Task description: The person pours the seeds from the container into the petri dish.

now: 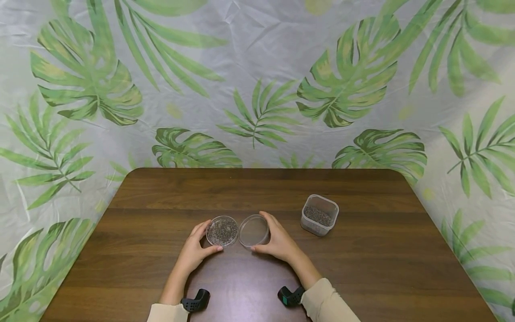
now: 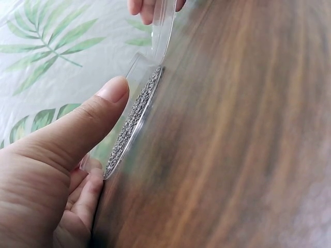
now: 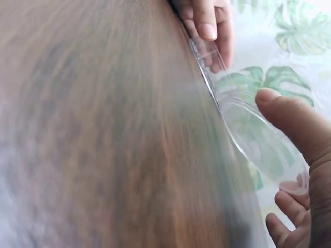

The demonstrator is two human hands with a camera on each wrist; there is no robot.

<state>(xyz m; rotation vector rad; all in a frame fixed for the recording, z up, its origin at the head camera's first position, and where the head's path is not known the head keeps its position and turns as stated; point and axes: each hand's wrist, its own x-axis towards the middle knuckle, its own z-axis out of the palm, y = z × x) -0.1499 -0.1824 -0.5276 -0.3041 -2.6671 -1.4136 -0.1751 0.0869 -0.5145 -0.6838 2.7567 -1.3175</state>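
Observation:
On the table, a round transparent petri dish (image 1: 222, 231) holds a layer of small dark grains, which look like seeds. My left hand (image 1: 193, 252) grips it by the rim between thumb and fingers. Just right of it, my right hand (image 1: 281, 243) holds a transparent petri dish lid (image 1: 254, 231) by its edge, with nothing seen inside. In the right wrist view the lid (image 3: 261, 142) is tilted, its near edge close to the dish (image 3: 203, 70). The left wrist view shows the grains lying level in the dish (image 2: 135, 116).
A square clear plastic container (image 1: 319, 215) partly filled with similar dark grains stands to the right, beyond my right hand. The brown wooden table (image 1: 161, 192) ends at a leaf-patterned curtain (image 1: 257, 116). Black bands with devices sit on both wrists.

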